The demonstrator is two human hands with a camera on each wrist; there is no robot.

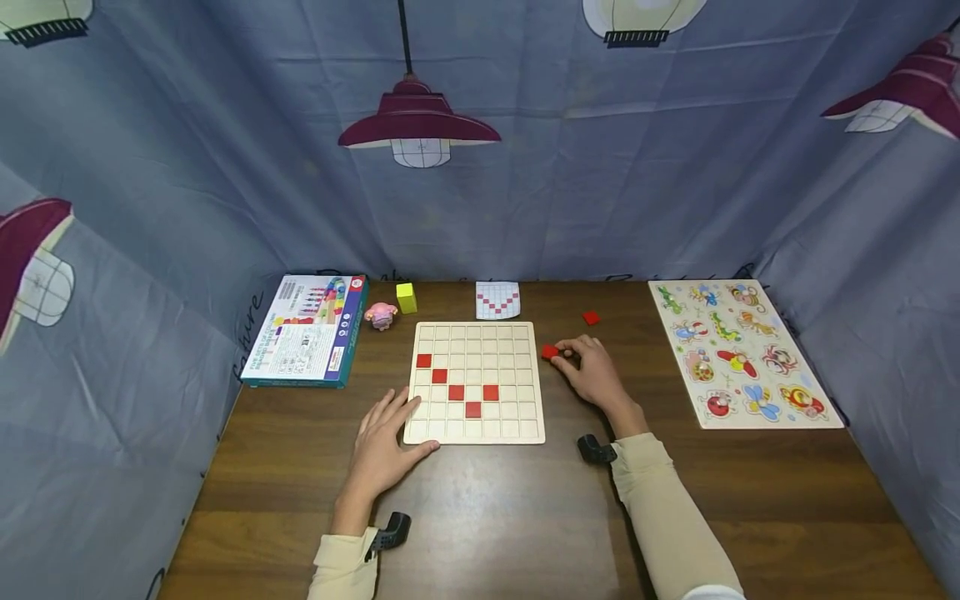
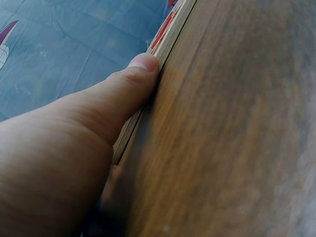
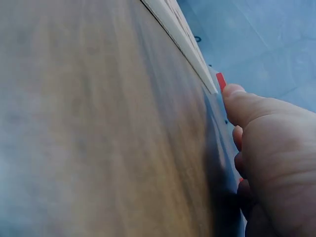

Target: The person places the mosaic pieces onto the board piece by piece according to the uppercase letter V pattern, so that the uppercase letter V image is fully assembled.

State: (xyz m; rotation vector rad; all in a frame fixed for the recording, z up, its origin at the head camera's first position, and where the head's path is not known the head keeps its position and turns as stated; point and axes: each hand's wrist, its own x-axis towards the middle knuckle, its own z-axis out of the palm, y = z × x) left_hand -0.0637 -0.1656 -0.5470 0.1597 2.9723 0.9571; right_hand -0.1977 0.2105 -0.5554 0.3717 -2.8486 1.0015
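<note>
A pale wooden grid board [image 1: 504, 431] lies flat on the table, with several red square tiles set in its cells in a slanting, V-like line. At its lower left corner rests my left hand [image 1: 384, 450], fingers spread along the left edge and thumb touching the front edge; the left wrist view shows the thumb [image 2: 143, 62] against the board's side. Just right of the board, my right hand [image 1: 594, 375] pinches a red square tile [image 1: 550, 352] between thumb and fingers. The right wrist view shows this tile [image 3: 220, 80] standing out beyond the thumb tip.
Another red tile [image 1: 591, 317] lies behind my right hand. A pattern card [image 1: 498, 312] sits behind the board. Left of it are a yellow block [image 1: 407, 298], a pink figurine [image 1: 381, 316] and a flat box [image 1: 300, 333]. An insect puzzle board [image 1: 738, 354] lies on the right.
</note>
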